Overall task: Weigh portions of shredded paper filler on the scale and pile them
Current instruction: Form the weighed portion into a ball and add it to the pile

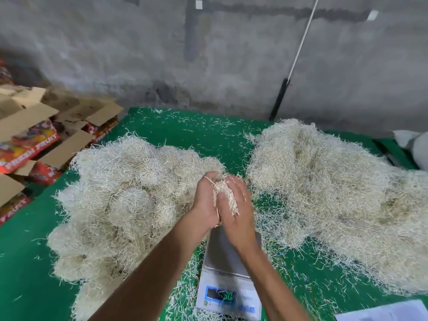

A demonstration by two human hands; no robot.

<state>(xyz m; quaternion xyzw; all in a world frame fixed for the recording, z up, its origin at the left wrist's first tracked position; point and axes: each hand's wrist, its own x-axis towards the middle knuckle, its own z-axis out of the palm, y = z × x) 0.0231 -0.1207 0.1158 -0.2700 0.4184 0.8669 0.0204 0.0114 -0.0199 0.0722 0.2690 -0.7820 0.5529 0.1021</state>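
Note:
A small clump of pale shredded paper filler [225,196] is pressed between my left hand [205,200] and my right hand [236,212], held above the far end of the scale. The grey digital scale [228,272] lies on the green mat below my wrists; its steel platform looks bare and its display is lit. A lumpy pile of rounded filler portions [120,202] spreads out on the left. A larger loose heap of filler [328,195] lies on the right.
The green mat [192,133] is strewn with loose shreds. Open cardboard fruit boxes [37,140] stand stacked at the left. A concrete wall rises behind. A white sack [416,147] sits far right and white paper sheets [384,311] lie at the bottom right.

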